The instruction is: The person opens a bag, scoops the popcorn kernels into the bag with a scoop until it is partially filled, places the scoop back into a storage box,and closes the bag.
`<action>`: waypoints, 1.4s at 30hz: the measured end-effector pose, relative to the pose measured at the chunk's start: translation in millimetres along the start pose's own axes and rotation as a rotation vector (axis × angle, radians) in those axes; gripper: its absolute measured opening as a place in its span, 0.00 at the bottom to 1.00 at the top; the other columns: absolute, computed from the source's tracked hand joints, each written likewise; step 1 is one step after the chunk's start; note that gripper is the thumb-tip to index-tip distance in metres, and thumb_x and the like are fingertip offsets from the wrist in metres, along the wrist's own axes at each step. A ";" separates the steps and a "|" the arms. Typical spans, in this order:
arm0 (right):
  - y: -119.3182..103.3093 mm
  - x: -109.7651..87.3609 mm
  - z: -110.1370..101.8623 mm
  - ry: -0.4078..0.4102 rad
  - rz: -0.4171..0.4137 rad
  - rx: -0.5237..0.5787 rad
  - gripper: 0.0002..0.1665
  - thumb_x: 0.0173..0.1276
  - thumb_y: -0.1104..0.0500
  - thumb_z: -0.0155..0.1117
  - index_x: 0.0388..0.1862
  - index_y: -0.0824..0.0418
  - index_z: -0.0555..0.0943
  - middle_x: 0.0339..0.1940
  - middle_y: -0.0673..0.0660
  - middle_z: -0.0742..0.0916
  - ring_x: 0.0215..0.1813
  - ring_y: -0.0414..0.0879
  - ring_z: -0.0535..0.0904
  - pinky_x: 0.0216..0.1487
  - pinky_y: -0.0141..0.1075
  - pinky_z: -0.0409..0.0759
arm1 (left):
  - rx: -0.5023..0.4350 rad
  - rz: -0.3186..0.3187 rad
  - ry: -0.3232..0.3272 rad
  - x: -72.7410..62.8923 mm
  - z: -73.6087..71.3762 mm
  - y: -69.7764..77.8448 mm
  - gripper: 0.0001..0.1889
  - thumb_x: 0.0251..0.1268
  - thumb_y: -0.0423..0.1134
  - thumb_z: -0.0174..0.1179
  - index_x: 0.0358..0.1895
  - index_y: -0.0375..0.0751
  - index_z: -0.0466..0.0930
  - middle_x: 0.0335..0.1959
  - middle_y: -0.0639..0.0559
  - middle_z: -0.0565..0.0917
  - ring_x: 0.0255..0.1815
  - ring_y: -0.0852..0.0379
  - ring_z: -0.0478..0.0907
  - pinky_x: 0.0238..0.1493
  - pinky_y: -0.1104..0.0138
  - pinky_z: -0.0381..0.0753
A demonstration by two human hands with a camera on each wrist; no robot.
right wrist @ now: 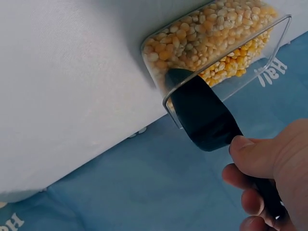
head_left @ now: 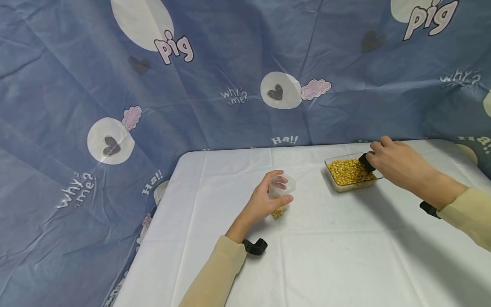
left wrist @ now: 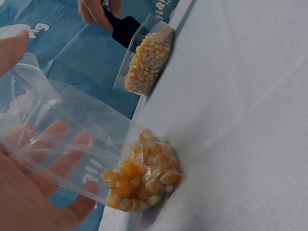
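Observation:
My left hand (head_left: 264,200) curves around a clear plastic bag (left wrist: 77,103), thumb on one side and fingers on the other. The bag's mouth gapes at the top, and corn kernels (left wrist: 144,178) fill its bottom, which is down at the white tablecloth. With my right hand (head_left: 399,164) I grip the handle of a black scoop (right wrist: 202,113). Its blade dips over the rim of a clear rectangular container (right wrist: 284,36) and into the corn kernels (head_left: 347,170) inside, at the end near my right hand.
A white cloth (head_left: 330,256) covers the table under both the bag and the container. Behind the table's far edge hangs a blue printed curtain (head_left: 230,55). Each wrist wears a black camera mount, such as the left mount (head_left: 255,247).

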State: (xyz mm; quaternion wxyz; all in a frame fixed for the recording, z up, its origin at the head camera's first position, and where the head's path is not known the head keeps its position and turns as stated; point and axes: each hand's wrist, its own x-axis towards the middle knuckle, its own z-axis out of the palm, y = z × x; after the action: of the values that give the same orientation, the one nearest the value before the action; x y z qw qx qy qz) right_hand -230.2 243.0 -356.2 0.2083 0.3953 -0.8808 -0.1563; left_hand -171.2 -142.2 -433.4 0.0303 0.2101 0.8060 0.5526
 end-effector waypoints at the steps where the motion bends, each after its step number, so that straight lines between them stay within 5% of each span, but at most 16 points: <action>1: -0.3 0.6 0.7 0.000 0.003 0.002 0.14 0.49 0.80 0.74 0.30 0.68 0.81 0.31 0.65 0.77 0.32 0.60 0.71 0.26 0.43 0.77 | 0.000 0.001 0.001 0.0 -0.1 -0.1 0.37 0.65 0.49 0.69 0.74 0.63 0.60 0.63 0.56 0.76 0.61 0.59 0.75 0.64 0.48 0.68; 3: 0.0 1.3 2.9 0.002 0.007 0.019 0.14 0.49 0.80 0.73 0.29 0.67 0.81 0.29 0.64 0.77 0.31 0.59 0.69 0.25 0.42 0.75 | 0.002 0.000 0.003 0.0 -0.2 -0.3 0.37 0.65 0.49 0.69 0.74 0.63 0.60 0.63 0.55 0.76 0.61 0.59 0.75 0.64 0.49 0.68; 10: 6.1 0.3 6.5 -0.084 0.126 0.191 0.18 0.48 0.81 0.68 0.37 0.65 0.86 0.30 0.61 0.77 0.32 0.56 0.67 0.27 0.44 0.75 | -0.016 -0.015 -0.014 -8.5 -4.2 36.8 0.36 0.68 0.38 0.66 0.75 0.46 0.59 0.64 0.40 0.74 0.63 0.44 0.74 0.64 0.48 0.68; 15: 10.5 -2.6 9.8 -0.077 0.184 0.262 0.17 0.53 0.78 0.70 0.40 0.63 0.87 0.30 0.58 0.78 0.32 0.56 0.69 0.26 0.46 0.77 | -0.008 -0.030 0.000 -8.5 -3.3 35.7 0.35 0.68 0.40 0.66 0.75 0.49 0.60 0.64 0.43 0.75 0.63 0.47 0.74 0.63 0.50 0.69; 24: 19.3 -7.7 20.3 -0.051 0.223 0.395 0.17 0.54 0.73 0.75 0.44 0.66 0.88 0.34 0.59 0.83 0.38 0.60 0.77 0.39 0.53 0.79 | -0.040 -0.033 -0.010 -8.0 -3.7 35.2 0.36 0.68 0.39 0.66 0.75 0.48 0.59 0.65 0.42 0.74 0.64 0.44 0.73 0.62 0.44 0.70; 33: 21.3 -16.8 34.2 -0.063 0.307 0.534 0.17 0.57 0.70 0.76 0.48 0.65 0.88 0.33 0.54 0.84 0.31 0.48 0.78 0.30 0.44 0.76 | -0.026 -0.034 -0.005 -6.7 -2.1 31.1 0.37 0.66 0.40 0.68 0.75 0.49 0.60 0.64 0.44 0.75 0.63 0.47 0.74 0.61 0.52 0.72; 42: 17.8 -30.0 47.2 -0.042 0.377 0.604 0.18 0.62 0.66 0.74 0.52 0.64 0.87 0.34 0.52 0.84 0.26 0.42 0.73 0.26 0.39 0.69 | -0.037 -0.036 -0.013 0.7 1.4 1.7 0.39 0.65 0.43 0.69 0.76 0.56 0.58 0.65 0.49 0.75 0.64 0.49 0.73 0.60 0.45 0.72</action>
State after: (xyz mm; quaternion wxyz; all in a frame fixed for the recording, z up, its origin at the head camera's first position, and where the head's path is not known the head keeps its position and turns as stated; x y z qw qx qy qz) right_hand -246.6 282.4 -396.5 0.0890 0.2665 -0.9488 0.1444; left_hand -171.0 -140.2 -432.3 0.0494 0.1985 0.7990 0.5655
